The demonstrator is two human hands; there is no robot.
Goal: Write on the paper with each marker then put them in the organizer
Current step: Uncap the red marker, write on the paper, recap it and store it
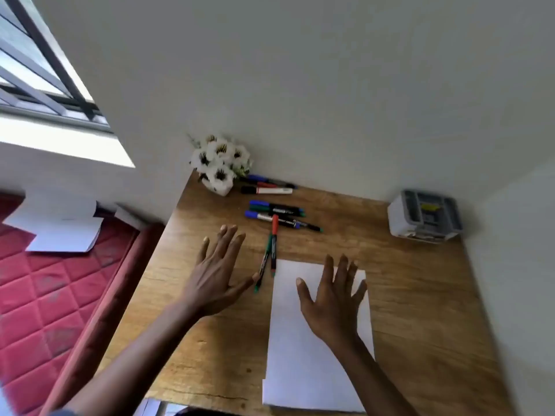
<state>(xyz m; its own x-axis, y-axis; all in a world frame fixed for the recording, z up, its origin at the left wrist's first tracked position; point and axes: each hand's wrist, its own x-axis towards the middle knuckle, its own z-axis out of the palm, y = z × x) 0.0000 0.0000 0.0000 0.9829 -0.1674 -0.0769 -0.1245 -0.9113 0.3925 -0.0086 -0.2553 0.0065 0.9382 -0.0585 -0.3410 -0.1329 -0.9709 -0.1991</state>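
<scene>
1. Markers [276, 210] lie in three loose groups on the wooden desk [420, 295], all between 11 and 12 o'clock from the paper [300, 370].
2. Nearest the sheet, a red-capped marker [274, 244] and a green marker [263, 264] lie close together, running roughly 12 to 6 o'clock. Their lower ends are just beside the paper's top-left corner.
3. Farther toward 12 o'clock, a middle cluster [264, 216] of blue- and green-capped markers lies crosswise, 9 to 3 o'clock. The red cap reaches into it.
4. At the desk's back edge, three more markers [267, 190] lie just beside a pot of white flowers [220, 163] at 11 o'clock.
5. The paper lies flat on the near half of the desk, long side running 12 to 6 o'clock, and is blank where it shows.
6. The organizer [426, 216], a grey compartmented tray on a pale base, stands in the desk's far corner at 2 o'clock from the paper, well apart from the markers. Something yellow shows inside, too blurred to identify.
7. The left hand [216, 274] is spread flat, palm down, and holds nothing, at 10 o'clock from the sheet. Its thumb tip is just beside the green marker; I cannot tell whether they touch.
8. The right hand [333, 298] has its fingers fanned, palm down over the paper's upper part, gripping nothing. I cannot tell whether it rests or hovers.
9. Off the desk at 9 o'clock is a red quilted mattress [45, 310] with loose white sheets [60, 229] on it.
</scene>
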